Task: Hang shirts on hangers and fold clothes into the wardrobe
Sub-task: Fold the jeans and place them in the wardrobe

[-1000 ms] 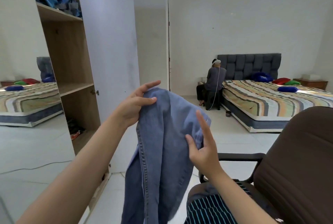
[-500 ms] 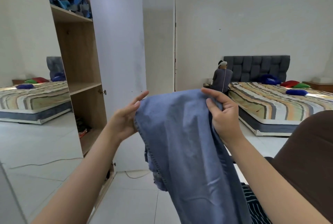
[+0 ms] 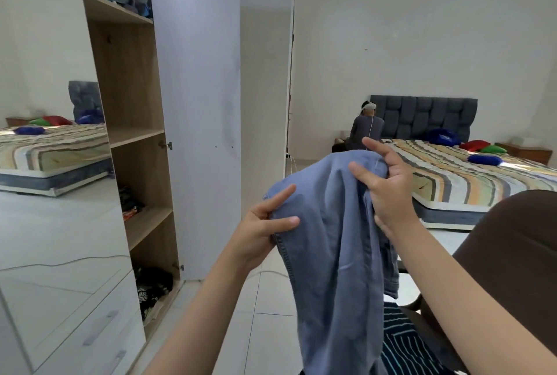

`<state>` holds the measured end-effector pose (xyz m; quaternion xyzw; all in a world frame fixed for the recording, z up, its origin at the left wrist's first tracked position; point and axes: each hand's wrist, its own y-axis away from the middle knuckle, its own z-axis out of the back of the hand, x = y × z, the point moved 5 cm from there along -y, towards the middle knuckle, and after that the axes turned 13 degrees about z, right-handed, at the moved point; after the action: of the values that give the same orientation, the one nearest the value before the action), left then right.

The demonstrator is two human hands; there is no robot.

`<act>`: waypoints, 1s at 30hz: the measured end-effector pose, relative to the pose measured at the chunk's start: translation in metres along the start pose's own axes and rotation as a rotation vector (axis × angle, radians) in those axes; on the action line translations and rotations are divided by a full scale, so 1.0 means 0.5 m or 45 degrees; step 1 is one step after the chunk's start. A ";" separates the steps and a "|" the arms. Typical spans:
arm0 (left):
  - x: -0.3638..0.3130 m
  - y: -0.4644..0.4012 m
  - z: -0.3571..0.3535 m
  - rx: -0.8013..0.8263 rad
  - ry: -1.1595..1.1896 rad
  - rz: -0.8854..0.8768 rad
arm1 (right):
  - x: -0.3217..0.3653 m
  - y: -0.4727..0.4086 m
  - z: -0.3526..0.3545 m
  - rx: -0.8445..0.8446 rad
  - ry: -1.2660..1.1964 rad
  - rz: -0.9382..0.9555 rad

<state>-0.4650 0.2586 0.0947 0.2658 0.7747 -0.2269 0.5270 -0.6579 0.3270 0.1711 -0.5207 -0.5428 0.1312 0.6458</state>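
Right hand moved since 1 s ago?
Yes. The right hand rose from below the bed's mattress edge to level with it, now gripping the jeans' top.

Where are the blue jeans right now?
The blue jeans hang mid-frame in the head view, held up by the left hand and right hand, right of the open wardrobe.

Single head view, forward-down, close over hands; edges perhaps warped.

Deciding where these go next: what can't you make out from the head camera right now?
- Blue denim garment: lower part cut off by the bottom edge, so its type is unclear.
- Left hand and right hand: some fingers hidden behind the cloth.
- Wardrobe bottom shelves: dark clothes too shadowed to identify.
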 end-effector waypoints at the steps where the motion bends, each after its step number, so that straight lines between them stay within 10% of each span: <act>1: -0.003 -0.007 -0.002 -0.035 -0.002 0.003 | -0.003 0.002 0.006 0.033 0.015 -0.010; 8: -0.085 -0.042 0.034 -0.050 -0.037 -0.152 | -0.023 -0.005 0.077 0.307 0.214 -0.093; 16: -0.151 -0.058 -0.013 0.033 -0.096 -0.226 | -0.062 0.071 0.073 -0.067 -0.388 -0.367; 23: -0.155 -0.053 -0.007 0.017 -0.022 -0.218 | -0.060 0.169 0.000 0.143 -0.125 -0.077; 30: -0.157 -0.018 0.053 0.014 -0.211 -0.224 | -0.018 0.062 -0.036 -0.079 -0.301 -0.037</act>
<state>-0.4287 0.2215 0.1597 0.1802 0.7476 -0.2977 0.5657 -0.6339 0.3241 0.1431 -0.5133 -0.6264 0.1653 0.5628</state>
